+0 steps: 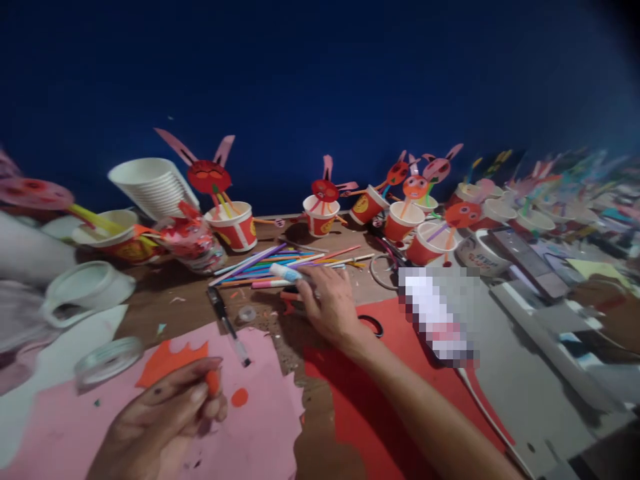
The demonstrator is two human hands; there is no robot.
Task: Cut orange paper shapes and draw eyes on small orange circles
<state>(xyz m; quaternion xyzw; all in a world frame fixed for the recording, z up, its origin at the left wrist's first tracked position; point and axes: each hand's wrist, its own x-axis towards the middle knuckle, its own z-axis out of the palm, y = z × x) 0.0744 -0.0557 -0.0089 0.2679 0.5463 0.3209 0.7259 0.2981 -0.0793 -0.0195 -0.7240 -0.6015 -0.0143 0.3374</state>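
Note:
My left hand is low at the left over a pink paper sheet, fingers pinched on a small orange paper piece. A second orange paper dot lies on the pink sheet beside it. My right hand reaches forward across the brown table, and its fingers close on a white and blue glue stick that lies by a pile of coloured straws. A black pen lies between the two hands.
Red paper cups with paper rabbit faces on straws line the back of the table. A stack of white cups lies tipped at the left. Tape rolls, an orange paper scrap, a red sheet and scissors surround the hands.

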